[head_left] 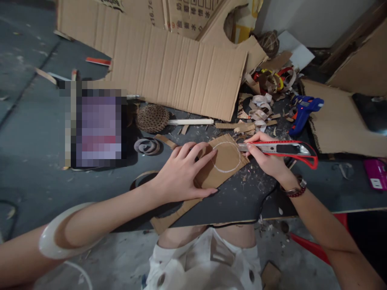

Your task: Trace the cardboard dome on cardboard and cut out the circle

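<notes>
Head view: I see the left hand (pixel 178 173) pressed flat on the cardboard offcut (pixel 222 167), whose long axis runs diagonally away rightward; the right hand (pixel 264 159), apart, clamps a red utility knife (pixel 281 148), blade nearest the white circle (pixel 226 157); carton printing (pixel 193 16) stays unreadable

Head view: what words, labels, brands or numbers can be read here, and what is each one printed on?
"416.7c" in dark print on the cardboard carton, possibly more beyond the fold.
Chinese characters on the same carton: too blurred to read.
White label on the pink case: too small to read.
</notes>
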Demonstrator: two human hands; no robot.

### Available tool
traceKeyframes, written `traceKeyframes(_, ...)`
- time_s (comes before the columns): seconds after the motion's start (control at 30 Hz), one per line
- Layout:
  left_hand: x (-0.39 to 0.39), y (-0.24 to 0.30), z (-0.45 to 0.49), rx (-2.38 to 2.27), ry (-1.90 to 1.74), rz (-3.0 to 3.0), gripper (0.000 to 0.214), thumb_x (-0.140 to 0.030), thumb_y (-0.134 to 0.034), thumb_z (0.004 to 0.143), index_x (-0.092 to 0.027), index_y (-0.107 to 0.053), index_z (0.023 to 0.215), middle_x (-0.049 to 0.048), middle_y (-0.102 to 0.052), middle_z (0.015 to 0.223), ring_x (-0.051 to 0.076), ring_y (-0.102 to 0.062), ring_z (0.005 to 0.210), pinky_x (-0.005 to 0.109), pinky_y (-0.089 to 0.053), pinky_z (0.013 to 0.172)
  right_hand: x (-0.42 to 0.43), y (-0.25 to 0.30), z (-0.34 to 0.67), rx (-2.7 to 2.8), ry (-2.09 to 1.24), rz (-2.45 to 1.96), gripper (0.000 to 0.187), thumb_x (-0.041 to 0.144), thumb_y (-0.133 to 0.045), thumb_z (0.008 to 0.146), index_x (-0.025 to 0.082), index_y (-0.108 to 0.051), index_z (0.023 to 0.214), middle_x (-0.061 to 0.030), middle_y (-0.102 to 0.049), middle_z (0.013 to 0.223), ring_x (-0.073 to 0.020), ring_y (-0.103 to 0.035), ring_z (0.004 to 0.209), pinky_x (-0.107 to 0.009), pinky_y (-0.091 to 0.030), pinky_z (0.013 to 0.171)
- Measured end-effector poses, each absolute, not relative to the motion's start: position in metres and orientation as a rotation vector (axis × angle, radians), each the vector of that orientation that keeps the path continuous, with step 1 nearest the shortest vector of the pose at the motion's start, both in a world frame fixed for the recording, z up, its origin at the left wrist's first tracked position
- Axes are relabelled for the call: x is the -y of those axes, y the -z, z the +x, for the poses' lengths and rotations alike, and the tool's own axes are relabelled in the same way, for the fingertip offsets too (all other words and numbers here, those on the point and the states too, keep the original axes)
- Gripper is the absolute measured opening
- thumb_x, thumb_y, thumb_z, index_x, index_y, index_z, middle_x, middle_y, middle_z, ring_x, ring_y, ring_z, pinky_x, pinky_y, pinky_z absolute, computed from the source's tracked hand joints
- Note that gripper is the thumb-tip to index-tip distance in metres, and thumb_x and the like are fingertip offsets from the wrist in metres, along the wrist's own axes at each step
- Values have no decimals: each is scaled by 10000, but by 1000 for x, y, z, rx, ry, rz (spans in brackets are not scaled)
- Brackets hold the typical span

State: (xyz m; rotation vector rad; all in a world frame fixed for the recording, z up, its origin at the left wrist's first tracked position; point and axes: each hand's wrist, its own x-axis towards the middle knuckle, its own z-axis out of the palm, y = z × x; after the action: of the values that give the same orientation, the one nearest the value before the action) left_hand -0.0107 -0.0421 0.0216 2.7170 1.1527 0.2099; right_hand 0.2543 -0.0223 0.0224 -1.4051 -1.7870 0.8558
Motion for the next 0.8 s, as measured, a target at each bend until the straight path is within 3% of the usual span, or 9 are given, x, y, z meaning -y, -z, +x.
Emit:
traceKeyframes(0.33,41,-22,-10,-1155,-214,2720,903,-751,-519,752,-171,-435,1439,187,-461,1381,382,-431,1190,546,-423,955,21,-21,255,1694,-966,-1342,110,248,-528,909,224,-534,802,28,-605,725,-118,-639,631,-269,-526,627)
traceKeyframes(0.67,41,-22,-10,-1146,-231,2727,902,-760,-498,759,-172,-432,1440,187,-468,1369,381,-433,1184,540,-427,942,25,-30,258,1977,-697,-1536,41,241,-588,859,220,-597,824,9,-675,733,-149,-626,634,-293,-456,603)
traceKeyframes(0.8,42,-22,-10,-1156,-223,2726,888,-747,-509,763,-171,-437,1435,183,-465,1373,377,-432,1187,539,-425,948,21,-25,258,1859,-871,-1464,86,269,-561,880,224,-564,807,22,-649,702,-141,-627,614,-285,-478,595)
